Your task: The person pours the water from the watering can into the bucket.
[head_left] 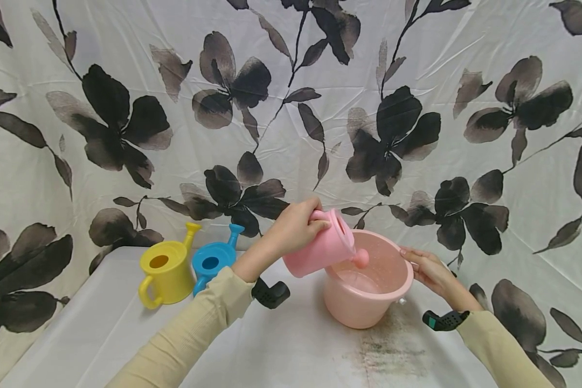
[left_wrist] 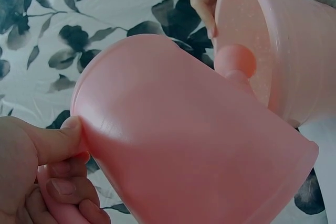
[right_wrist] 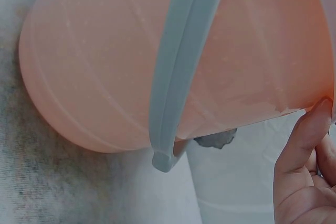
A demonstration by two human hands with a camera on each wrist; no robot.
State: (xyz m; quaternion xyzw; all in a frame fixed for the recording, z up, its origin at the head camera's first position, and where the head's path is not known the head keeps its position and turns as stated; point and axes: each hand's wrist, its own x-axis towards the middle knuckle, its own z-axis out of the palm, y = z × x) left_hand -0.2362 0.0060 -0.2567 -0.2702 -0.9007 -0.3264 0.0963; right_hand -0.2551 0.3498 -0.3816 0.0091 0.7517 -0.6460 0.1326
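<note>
My left hand [head_left: 298, 226] grips the handle of a pink watering can [head_left: 320, 250], which is tilted so that its round sprinkler head [head_left: 361, 258] sits over the mouth of a peach-pink bucket [head_left: 359, 312]. In the left wrist view, fingers curl round the can's handle [left_wrist: 65, 211] with the thumb on its body. At the bucket's right side, my right hand [head_left: 434, 272] holds the rim. The right wrist view has the thumb [right_wrist: 310, 129] against the wall just below the rim, and the bucket's pale handle [right_wrist: 181, 72] hanging down the outside.
A yellow watering can [head_left: 172, 277] and a blue watering can [head_left: 215, 258] stand side by side on the white table [head_left: 97, 323] to the left. Dark smudges [head_left: 393, 350] mark the table in front of the bucket. A flower-print cloth [head_left: 291, 145] hangs behind.
</note>
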